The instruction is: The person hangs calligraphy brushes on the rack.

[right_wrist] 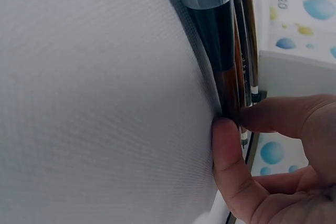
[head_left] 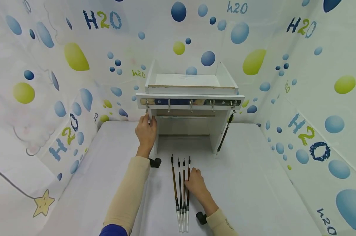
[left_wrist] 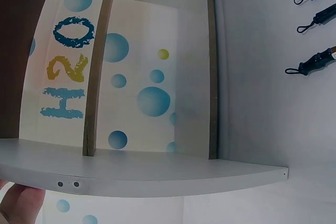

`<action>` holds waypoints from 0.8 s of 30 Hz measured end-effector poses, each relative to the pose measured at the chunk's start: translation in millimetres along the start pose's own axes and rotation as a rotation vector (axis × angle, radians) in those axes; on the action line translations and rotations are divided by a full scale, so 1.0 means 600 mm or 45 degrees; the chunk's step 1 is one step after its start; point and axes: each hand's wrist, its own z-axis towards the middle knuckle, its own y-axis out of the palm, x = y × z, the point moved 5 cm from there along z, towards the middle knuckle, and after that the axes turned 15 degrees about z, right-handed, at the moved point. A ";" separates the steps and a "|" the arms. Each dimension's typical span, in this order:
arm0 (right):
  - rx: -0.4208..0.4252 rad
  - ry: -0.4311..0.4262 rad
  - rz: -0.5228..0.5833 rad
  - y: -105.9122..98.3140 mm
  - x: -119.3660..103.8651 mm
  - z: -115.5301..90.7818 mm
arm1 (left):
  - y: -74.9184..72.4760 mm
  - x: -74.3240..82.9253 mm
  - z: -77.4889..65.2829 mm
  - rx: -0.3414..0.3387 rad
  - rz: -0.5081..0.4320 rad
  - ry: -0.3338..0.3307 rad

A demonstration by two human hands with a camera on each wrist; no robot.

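Note:
Several calligraphy brushes (head_left: pixel 175 183) with dark or brown handles and clear caps lie side by side on the white table, hanging loops away from me. My right hand (head_left: pixel 197 185) pinches the rightmost one by its brown handle (right_wrist: pixel 227 90) between thumb and finger. A white shelf rack (head_left: pixel 220 131) stands behind them, with a mirrored strip of hooks (head_left: pixel 191 104) along its front. My left hand (head_left: pixel 147 132) grips the rack's left side panel (left_wrist: pixel 157 177), just under the leftmost hook; part of its fingers is out of sight. Another brush (head_left: pixel 225 134) hangs from the rightmost hook.
The rack's upper tray (head_left: pixel 192 80) is above the hook strip. Printed curtains (head_left: pixel 307 65) with blue and green dots enclose the table (head_left: pixel 254 183) at the back and sides.

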 end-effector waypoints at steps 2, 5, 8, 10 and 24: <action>-0.011 -0.001 -0.015 0.001 -0.001 0.000 | 0.000 -0.001 0.000 -0.009 0.000 -0.006; -0.025 -0.010 -0.024 0.002 -0.003 0.001 | 0.002 -0.002 -0.001 -0.015 -0.002 -0.005; -0.031 -0.021 -0.035 0.003 -0.003 0.001 | 0.004 -0.003 -0.001 -0.015 0.002 0.001; -0.038 -0.029 -0.037 0.003 -0.002 0.003 | 0.004 -0.003 -0.001 -0.013 0.005 0.005; -0.042 -0.032 -0.017 0.000 0.003 0.005 | 0.002 -0.002 -0.001 -0.009 -0.003 0.006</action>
